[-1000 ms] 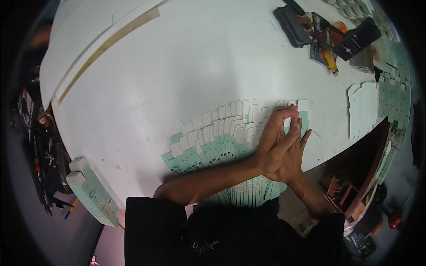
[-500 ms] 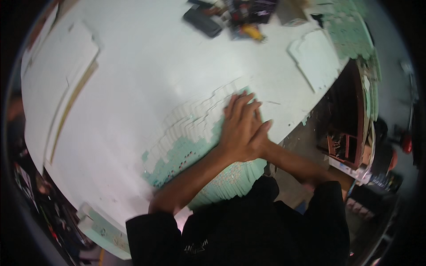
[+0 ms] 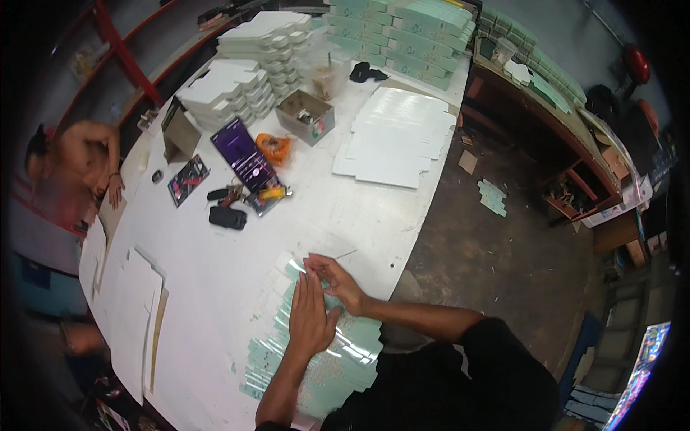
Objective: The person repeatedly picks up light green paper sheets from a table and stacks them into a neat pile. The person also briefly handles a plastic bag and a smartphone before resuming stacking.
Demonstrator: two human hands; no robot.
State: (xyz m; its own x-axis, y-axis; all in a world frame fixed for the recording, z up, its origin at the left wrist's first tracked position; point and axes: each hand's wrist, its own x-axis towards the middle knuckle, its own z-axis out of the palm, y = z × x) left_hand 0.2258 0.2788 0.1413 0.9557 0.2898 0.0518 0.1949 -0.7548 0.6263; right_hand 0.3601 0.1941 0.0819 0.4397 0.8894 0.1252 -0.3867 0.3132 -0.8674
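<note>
Light green die-cut card sheets (image 3: 343, 352) lie in a fanned, overlapping pile on the white table right in front of me. On top of the pile rests my left hand (image 3: 309, 320), palm down, fingers stretched toward the far end, thumb apart. My right hand (image 3: 339, 284) reaches in from the right to the pile's far end. Its fingers are slightly bent and meet the left fingertips, with a gap to the thumb; nothing shows gripped. A small green sheet end (image 3: 293, 267) juts out beyond the fingers.
Beyond the pile lie a phone with a purple screen (image 3: 243, 154), a black case (image 3: 227, 218), an orange packet (image 3: 273, 149) and a grey box (image 3: 305, 118). White blanks (image 3: 392, 144) lie at right; white stacks (image 3: 230, 90) and green stacks (image 3: 424, 43) stand behind. A person (image 3: 75, 169) is at the left.
My view has swung up, showing more of the far table. My hands, overlapped before on the sheets, now lie side by side with fingertips meeting at the far end of the pile.
</note>
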